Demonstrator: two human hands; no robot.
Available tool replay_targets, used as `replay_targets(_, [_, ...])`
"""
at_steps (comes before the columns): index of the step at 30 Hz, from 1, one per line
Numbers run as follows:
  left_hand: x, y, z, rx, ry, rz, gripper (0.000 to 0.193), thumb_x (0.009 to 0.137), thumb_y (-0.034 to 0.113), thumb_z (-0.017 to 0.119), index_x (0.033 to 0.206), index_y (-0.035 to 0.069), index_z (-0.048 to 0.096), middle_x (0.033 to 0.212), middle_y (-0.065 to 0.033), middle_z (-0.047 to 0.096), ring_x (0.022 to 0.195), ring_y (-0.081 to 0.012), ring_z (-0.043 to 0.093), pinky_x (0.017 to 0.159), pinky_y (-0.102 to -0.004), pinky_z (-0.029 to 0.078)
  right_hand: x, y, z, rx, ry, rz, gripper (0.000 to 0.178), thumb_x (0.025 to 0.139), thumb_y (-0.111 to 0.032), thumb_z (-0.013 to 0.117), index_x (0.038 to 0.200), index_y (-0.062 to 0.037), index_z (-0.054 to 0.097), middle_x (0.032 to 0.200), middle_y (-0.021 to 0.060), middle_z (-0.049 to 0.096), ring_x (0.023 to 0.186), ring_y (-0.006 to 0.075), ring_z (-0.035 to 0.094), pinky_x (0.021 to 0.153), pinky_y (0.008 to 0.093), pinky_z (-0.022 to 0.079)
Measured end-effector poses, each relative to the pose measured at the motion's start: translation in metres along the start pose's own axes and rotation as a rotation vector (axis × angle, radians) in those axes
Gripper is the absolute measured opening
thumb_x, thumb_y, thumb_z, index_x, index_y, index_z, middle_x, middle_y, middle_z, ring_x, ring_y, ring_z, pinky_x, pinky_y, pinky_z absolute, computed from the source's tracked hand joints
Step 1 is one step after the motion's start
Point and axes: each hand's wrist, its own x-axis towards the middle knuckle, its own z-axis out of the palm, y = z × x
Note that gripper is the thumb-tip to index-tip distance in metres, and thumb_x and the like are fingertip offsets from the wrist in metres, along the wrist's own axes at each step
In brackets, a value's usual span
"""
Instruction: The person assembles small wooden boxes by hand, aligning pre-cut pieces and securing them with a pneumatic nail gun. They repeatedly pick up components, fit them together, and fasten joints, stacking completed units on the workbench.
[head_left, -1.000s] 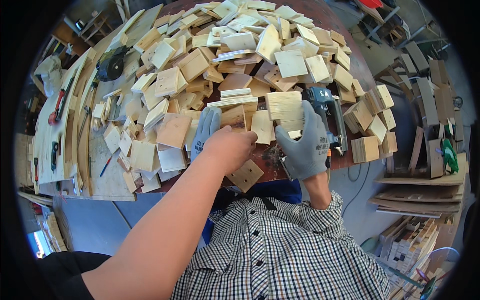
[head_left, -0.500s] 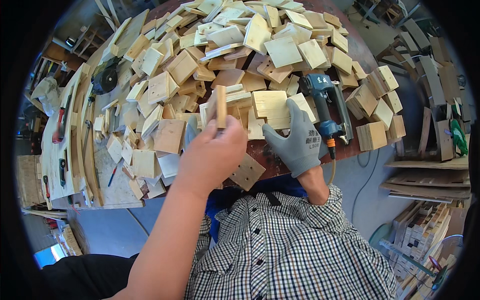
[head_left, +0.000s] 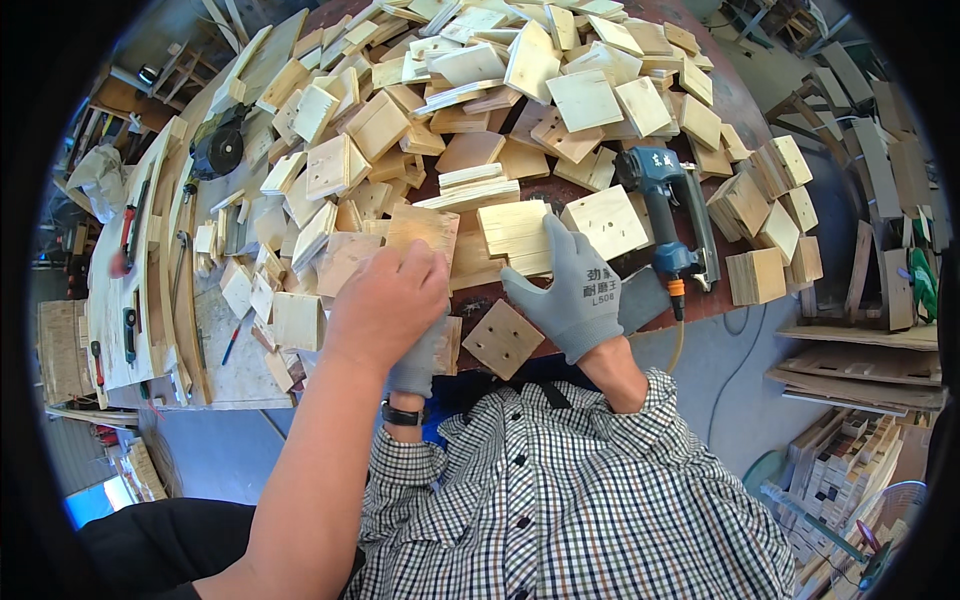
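Observation:
My right hand [head_left: 570,290], in a grey glove, grips a pale wooden block [head_left: 512,235] between thumb and fingers. My left hand [head_left: 415,360], also gloved, is at the near table edge beside another wooden block [head_left: 447,345]; its fingers are hidden behind another person's bare hand [head_left: 402,295]. That person's arm crosses from the lower left, and the hand holds a square wooden board [head_left: 424,232] just left of my block. A square block with several holes [head_left: 504,340] lies between my hands. Right of my right hand is another holed board [head_left: 604,222].
A blue nail gun [head_left: 660,210] with an orange-ended hose lies on the right. A large heap of wooden blocks [head_left: 470,65] covers the far side. Stacked blocks [head_left: 757,277] stand at the right table edge. A black tape measure [head_left: 217,150] and hand tools lie left.
The other person's hand has moved down and left, turning its board from on edge to face up. My right hand has shifted left with its block. More of my left glove and watch shows.

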Motion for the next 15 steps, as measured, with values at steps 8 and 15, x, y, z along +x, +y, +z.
replay_targets(8, [0.007, 0.001, 0.006, -0.161, -0.092, -0.038, 0.031, 0.085, 0.018, 0.068, 0.116, 0.021, 0.068, 0.115, 0.0064, 0.058, 0.094, -0.0155, 0.061, 0.073, -0.0357, 0.061, 0.003, 0.003, -0.008, -0.031, 0.002, 0.029, 0.079, 0.079, -0.048, 0.082, 0.136, -0.0002, 0.055, 0.103, 0.0195, 0.068, 0.091, 0.0365, 0.07, 0.075, 0.0466, 0.058])
replay_targets(15, [0.001, 0.007, -0.037, -0.08, 0.177, -0.062, 0.033, 0.089, 0.02, 0.068, 0.122, 0.025, 0.067, 0.129, 0.0136, 0.059, 0.113, -0.0121, 0.056, 0.08, -0.0328, 0.06, 0.005, 0.011, -0.013, -0.032, 0.075, 0.025, 0.078, 0.08, -0.048, 0.081, 0.137, -0.0007, 0.055, 0.102, 0.0203, 0.068, 0.091, 0.0369, 0.07, 0.074, 0.0472, 0.058])
